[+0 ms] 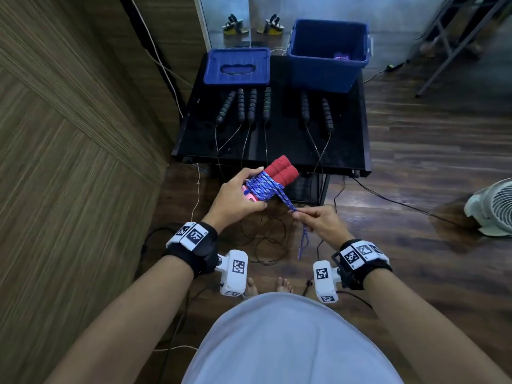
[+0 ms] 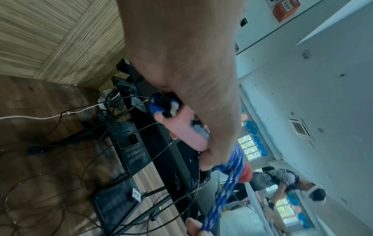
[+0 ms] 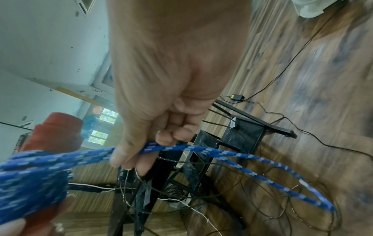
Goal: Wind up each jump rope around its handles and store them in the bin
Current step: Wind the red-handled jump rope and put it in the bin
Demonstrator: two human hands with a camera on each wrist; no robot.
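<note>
My left hand (image 1: 238, 195) grips a pair of red foam handles (image 1: 282, 169) held side by side, their pink ends (image 2: 181, 127) in my palm. Blue patterned rope (image 1: 263, 187) is wound around the middle of the handles. My right hand (image 1: 318, 221) pinches the doubled tail of that rope (image 3: 181, 148) just right of the bundle, and a short loop (image 1: 303, 243) hangs below my fingers. The blue bin (image 1: 328, 54) stands open at the table's far right with a purple bundle (image 1: 342, 56) inside.
A black table (image 1: 279, 145) in front holds several black-handled jump ropes (image 1: 250, 105) side by side, thin cords trailing over its front edge onto the wood floor. The blue bin lid (image 1: 237, 66) lies far left. A white fan (image 1: 493, 210) stands on the floor, right. Wood panel wall to the left.
</note>
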